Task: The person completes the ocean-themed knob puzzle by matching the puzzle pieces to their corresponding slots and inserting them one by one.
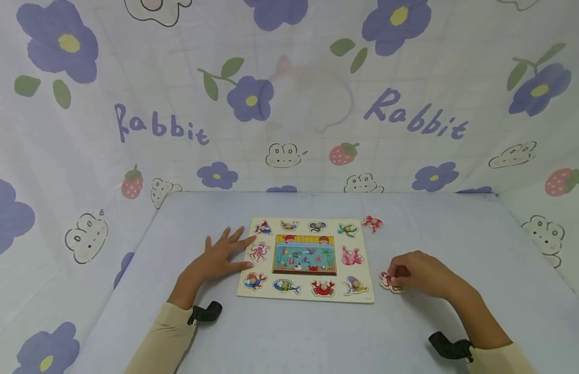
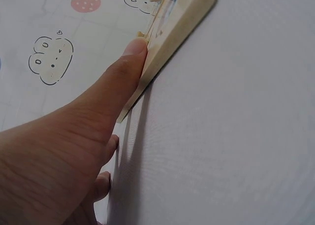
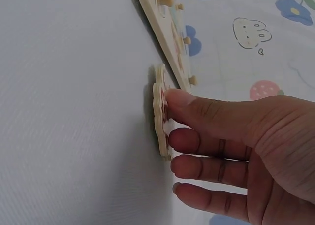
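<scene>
A pale wooden puzzle board lies flat, with a fish-tank picture in its middle and several knobbed sea-animal pieces around it. On its left side rests my left hand, fingers spread, its thumb against the board's edge in the left wrist view. Off the board's right side, my right hand pinches a red-and-white puzzle piece between thumb and forefinger. In the right wrist view this piece stays close over the table, the other fingers curled beside it; its knob is hidden. The octopus spot and pink fish spot show no knobs.
A pink fish piece with a knob lies just beyond the board's upper right corner. The table wears a pale cover. Behind it hangs a cloth printed with flowers, rabbits and strawberries.
</scene>
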